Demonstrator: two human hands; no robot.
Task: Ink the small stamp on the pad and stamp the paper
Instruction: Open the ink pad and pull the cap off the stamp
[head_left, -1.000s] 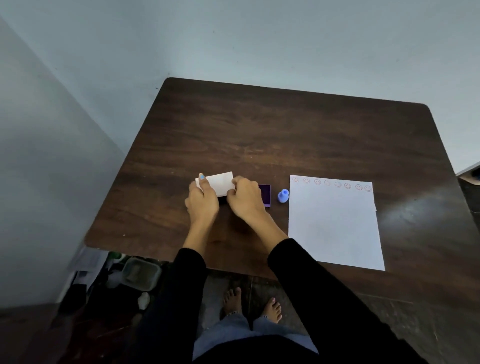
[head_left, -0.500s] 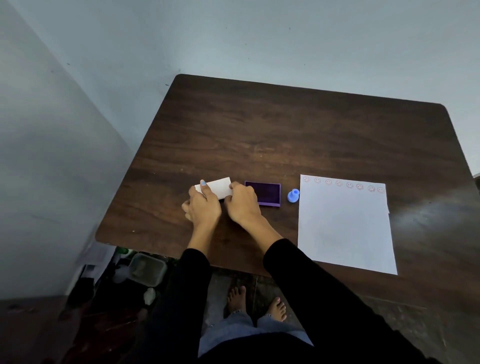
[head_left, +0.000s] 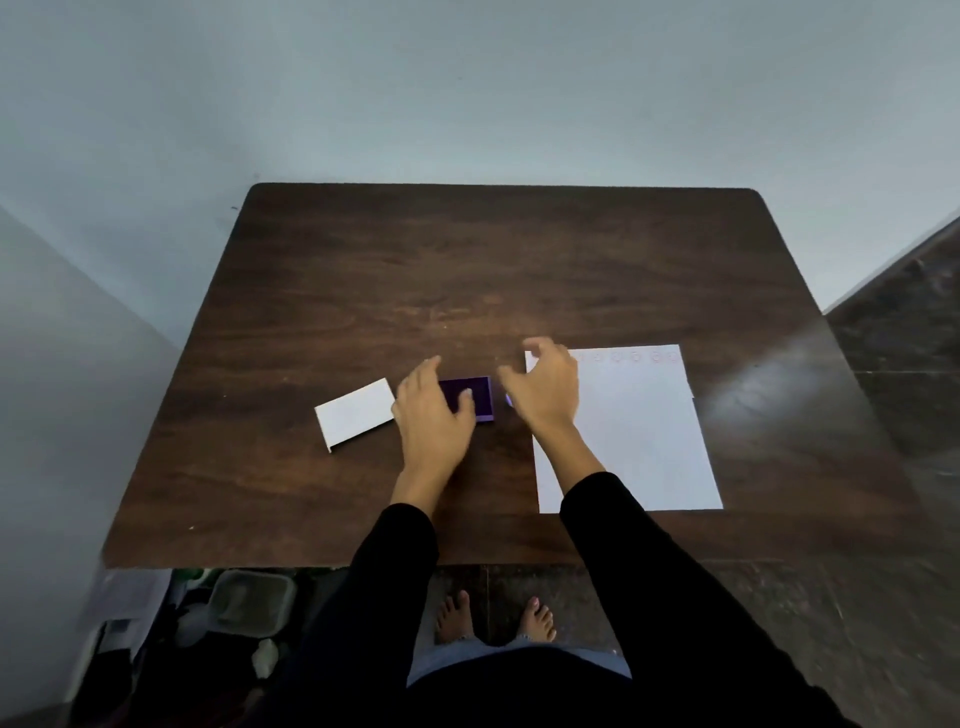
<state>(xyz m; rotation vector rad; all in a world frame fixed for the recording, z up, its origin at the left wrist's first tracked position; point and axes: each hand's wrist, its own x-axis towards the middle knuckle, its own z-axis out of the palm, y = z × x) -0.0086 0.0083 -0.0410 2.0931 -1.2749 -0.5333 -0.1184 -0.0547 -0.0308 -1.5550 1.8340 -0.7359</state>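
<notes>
An open purple ink pad (head_left: 475, 391) lies on the dark wooden table (head_left: 467, 270). My left hand (head_left: 434, 410) rests over its left side, thumb on the pad's surface, holding nothing. The pad's white lid (head_left: 356, 413) lies flat to the left. My right hand (head_left: 545, 387) hovers with fingers spread over the small blue stamp (head_left: 508, 399), of which only a sliver shows at the hand's left edge. The white paper (head_left: 639, 431) lies to the right, with a row of faint red stamp marks along its top edge.
The table's near edge runs just in front of my arms. Under the table at the left are a grey plastic tub (head_left: 252, 603) and other clutter. My bare feet (head_left: 493, 616) stand on the dark floor. Pale walls close in behind and to the left.
Both hands let go of the white lid, which now lies on the table at the left. The left hand moved onto the ink pad; the right hand moved right, over the stamp.
</notes>
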